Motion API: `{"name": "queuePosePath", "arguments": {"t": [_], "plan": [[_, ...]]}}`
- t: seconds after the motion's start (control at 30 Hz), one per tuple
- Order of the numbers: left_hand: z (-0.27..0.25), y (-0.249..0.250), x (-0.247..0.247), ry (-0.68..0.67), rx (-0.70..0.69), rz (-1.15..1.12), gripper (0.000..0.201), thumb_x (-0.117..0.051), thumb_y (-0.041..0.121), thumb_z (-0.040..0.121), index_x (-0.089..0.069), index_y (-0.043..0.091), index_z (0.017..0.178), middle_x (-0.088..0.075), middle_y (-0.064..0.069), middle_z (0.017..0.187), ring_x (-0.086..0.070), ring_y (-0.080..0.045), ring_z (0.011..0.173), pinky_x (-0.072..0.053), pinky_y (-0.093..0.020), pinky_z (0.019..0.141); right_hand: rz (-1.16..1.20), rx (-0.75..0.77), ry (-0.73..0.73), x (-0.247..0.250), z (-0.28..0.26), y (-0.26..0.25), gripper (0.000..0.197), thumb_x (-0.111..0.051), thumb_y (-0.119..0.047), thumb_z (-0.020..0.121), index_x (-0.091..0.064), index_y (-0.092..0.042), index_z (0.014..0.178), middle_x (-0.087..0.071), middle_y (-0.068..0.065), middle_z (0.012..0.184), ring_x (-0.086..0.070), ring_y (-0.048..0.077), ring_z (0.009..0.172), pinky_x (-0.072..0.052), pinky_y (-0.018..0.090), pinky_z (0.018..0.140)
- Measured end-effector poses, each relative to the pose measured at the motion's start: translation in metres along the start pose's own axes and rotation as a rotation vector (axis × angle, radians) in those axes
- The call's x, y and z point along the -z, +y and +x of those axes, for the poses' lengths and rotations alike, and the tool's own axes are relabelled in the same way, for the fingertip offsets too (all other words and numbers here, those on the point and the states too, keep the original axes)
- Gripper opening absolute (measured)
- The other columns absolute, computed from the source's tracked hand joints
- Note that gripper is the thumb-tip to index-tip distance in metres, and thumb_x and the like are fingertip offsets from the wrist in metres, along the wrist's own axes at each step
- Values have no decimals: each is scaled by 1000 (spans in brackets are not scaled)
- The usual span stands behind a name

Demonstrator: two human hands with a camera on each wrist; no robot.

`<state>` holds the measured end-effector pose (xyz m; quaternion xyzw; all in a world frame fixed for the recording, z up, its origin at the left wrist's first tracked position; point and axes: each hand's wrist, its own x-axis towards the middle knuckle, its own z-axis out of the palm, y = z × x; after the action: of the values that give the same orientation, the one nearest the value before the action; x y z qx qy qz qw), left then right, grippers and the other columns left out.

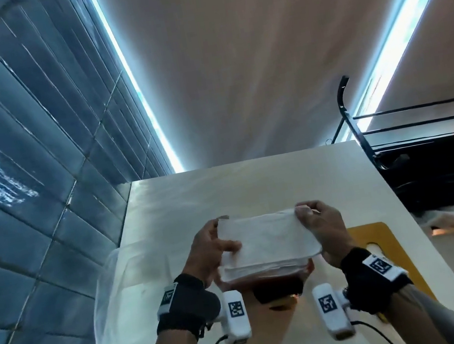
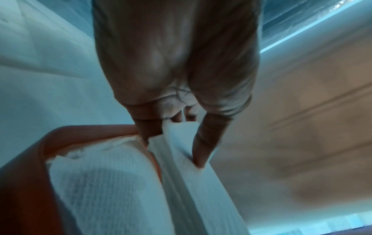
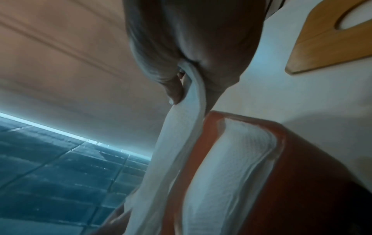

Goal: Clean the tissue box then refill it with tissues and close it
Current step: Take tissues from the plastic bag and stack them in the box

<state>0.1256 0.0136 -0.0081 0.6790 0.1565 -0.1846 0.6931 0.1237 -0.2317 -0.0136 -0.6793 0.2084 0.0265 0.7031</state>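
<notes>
I see the pale tabletop [image 1: 252, 185] running out ahead of me, with grey-blue floor tiles [image 1: 5, 148] off to the left and a black wire rack [image 1: 393, 129] beyond its far right corner. A sheet of clear plastic wrapping [image 1: 116, 310] lies flat along the left side of the tabletop, and a yellow wooden board [image 1: 381, 239] with a handle cut-out lies on the right side, just beyond my right wrist. Near the front edge, between my two wrists, sits the reddish-brown tissue box [image 1: 271, 280], open at the top; the wrist views show white tissues already lying inside it [image 3: 231, 159]. Above the box I hold a stack of tissues [image 1: 267, 243], tilted toward me so that its near edge is at the box opening. My left hand [image 1: 211, 249] grips the stack's left end, thumb pressed on its top face and fingers curled behind the far edge; the left wrist view shows the fingers [image 2: 199, 151] pinching into the folded layers. My right hand [image 1: 321, 225] grips the right end likewise, thumb on top near the far corner and fingers wrapped round behind. I cannot tell whether the held stack already touches the tissues in the box.
</notes>
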Motion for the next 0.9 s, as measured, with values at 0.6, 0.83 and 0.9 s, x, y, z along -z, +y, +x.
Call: {"name": "queuePosePath", "arguments": {"t": [0.6, 0.83, 0.9], "plan": [[5, -20, -9, 90, -266, 1026, 53, -60, -4, 75, -62, 17, 123, -60, -4, 126, -61, -24, 113, -51, -33, 98, -924, 419, -180, -25, 4, 30, 32, -68, -3, 84, -60, -8, 115, -64, 11, 114, -62, 26, 100, -50, 29, 83], [-9, -32, -33, 218, -412, 1399, 52, -56, 11, 85, -47, 15, 135, -33, -9, 151, -33, -27, 138, -41, -36, 106, -1207, 671, -217, -31, -17, 35, 50, -61, -1, 86, -54, -5, 135, -53, 15, 140, -49, 32, 130, -53, 39, 100], [-12, -40, -46, 215, -365, 1395, 44, -50, 18, 92, -47, 14, 135, -39, -10, 148, -37, -27, 135, -43, -37, 105, -1243, 586, -324, -35, -21, 43, 56, -53, -5, 92, -41, -9, 147, -42, 16, 153, -37, 34, 142, -41, 42, 112]]}}
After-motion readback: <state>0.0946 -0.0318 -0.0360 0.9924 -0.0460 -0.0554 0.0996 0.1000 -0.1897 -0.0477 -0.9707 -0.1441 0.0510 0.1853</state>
